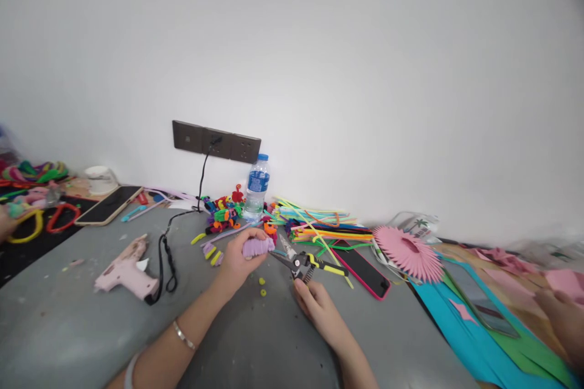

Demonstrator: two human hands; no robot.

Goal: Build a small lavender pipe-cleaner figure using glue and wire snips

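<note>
My left hand (239,261) is closed around a lilac, ridged piece (258,247) that looks like coiled pipe cleaner. In my right hand (319,310) are black-and-yellow snips (301,264), their blades spread and pointing toward the lilac piece. I cannot tell whether a blade touches it. Two small yellow-green bits (262,287) lie on the table below my hands. Beside my left hand rest short yellow and lilac pieces (212,253).
A pink glue gun (128,270) lies left, its cord near the wall socket (216,143). Behind stand a water bottle (257,188) and colourful pipe cleaners (319,219). A pink-edged phone (365,270) lies right. Other people's hands (559,310) show at both sides.
</note>
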